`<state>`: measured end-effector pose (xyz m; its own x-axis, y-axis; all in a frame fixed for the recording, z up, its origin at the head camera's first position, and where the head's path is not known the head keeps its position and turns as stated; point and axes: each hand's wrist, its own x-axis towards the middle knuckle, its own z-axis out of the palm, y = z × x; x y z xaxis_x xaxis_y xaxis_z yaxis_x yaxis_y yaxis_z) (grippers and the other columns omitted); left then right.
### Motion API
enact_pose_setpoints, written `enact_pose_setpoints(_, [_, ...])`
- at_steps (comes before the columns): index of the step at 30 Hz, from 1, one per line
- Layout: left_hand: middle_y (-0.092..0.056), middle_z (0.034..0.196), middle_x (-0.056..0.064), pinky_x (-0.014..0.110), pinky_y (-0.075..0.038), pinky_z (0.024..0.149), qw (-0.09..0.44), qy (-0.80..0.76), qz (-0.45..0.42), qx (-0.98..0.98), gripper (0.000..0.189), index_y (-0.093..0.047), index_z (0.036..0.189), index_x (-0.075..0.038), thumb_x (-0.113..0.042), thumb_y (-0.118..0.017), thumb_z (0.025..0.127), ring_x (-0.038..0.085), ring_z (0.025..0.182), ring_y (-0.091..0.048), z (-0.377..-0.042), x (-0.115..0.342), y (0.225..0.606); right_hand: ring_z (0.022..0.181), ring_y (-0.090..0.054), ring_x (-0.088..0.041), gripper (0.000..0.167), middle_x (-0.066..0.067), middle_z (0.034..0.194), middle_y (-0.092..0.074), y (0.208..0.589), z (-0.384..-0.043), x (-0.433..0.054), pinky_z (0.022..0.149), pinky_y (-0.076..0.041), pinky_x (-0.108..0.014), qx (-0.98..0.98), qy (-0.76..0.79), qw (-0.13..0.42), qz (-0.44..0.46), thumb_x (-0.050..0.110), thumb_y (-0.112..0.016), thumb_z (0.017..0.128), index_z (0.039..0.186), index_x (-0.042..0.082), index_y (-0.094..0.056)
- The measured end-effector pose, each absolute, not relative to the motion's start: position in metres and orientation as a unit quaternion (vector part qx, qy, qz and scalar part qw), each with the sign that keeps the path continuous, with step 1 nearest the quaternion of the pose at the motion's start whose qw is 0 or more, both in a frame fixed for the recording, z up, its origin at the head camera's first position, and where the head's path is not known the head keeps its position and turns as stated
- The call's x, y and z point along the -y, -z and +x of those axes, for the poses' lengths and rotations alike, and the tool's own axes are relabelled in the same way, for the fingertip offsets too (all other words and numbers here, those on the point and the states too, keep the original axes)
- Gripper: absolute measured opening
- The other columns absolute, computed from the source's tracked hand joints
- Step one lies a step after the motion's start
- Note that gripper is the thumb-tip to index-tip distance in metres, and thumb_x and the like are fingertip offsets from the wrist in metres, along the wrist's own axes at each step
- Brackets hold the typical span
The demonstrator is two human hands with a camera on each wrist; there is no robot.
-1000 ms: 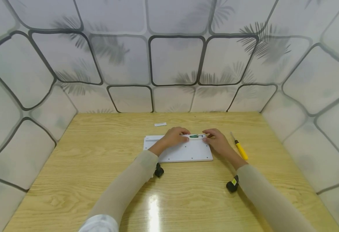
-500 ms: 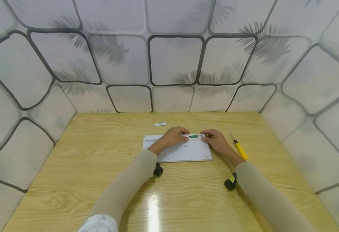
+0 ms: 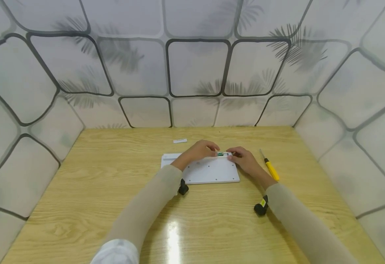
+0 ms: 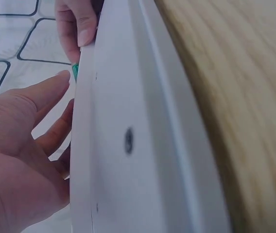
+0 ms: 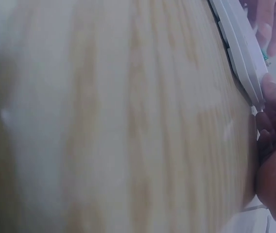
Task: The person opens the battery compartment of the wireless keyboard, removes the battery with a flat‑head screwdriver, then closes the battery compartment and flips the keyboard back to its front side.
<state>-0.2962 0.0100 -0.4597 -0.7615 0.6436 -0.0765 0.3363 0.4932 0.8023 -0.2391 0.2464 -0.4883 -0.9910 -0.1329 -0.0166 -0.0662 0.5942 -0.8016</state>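
A white keyboard [image 3: 212,171] lies on the wooden table with its screwed underside up. In the open slot along its far edge sits a green battery [image 3: 220,154], also visible in the left wrist view as a green end [image 4: 75,71] poking past the edge. My left hand [image 3: 201,150] hovers at the slot's left end; its thumb tip is right by the battery, fingers loosely bent beside the keyboard's edge. At the far right corner my right hand [image 3: 244,159] grips the keyboard, thumb on the underside and fingers behind the edge.
A yellow-handled screwdriver [image 3: 271,169] lies to the right of the right hand. Behind the keyboard is a small flat white strip [image 3: 180,140]. A patterned wall covering [image 3: 195,66] borders the table [image 3: 113,201] at the back and sides.
My left hand has lifted its thumb off the keyboard's underside and shifted slightly right, toward the battery. The right hand keeps its grip at the corner.
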Motion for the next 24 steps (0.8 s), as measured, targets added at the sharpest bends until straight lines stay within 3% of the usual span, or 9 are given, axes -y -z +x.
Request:
enact_pose_setpoints(9, [-0.069, 0.122, 0.002, 0.037, -0.049, 0.093, 0.187, -0.389, 0.289, -0.855, 0.029, -0.070, 0.128, -0.020, -0.025, -0.064, 0.100, 0.017, 0.108, -0.062, -0.295, -0.027, 0.462, 0.101, -0.054, -0.025, 0.033, -0.010, 0.120, -0.062, 0.495, -0.242, -0.251, 0.088, -0.045, -0.035, -0.892, 0.446, 0.034, -0.069, 0.025, -0.065, 0.100, 0.130, 0.011, -0.066])
enact_pose_setpoints(24, [-0.073, 0.109, -0.006, 0.037, -0.048, 0.094, 0.157, -0.401, 0.294, -0.853, 0.018, -0.076, 0.111, -0.021, -0.030, -0.066, 0.099, 0.011, 0.100, -0.062, -0.299, -0.035, 0.469, 0.101, -0.054, -0.026, 0.033, -0.011, 0.122, -0.062, 0.494, -0.240, -0.250, 0.087, -0.045, -0.036, -0.891, 0.447, 0.029, -0.067, 0.025, -0.065, 0.100, 0.129, 0.011, -0.066])
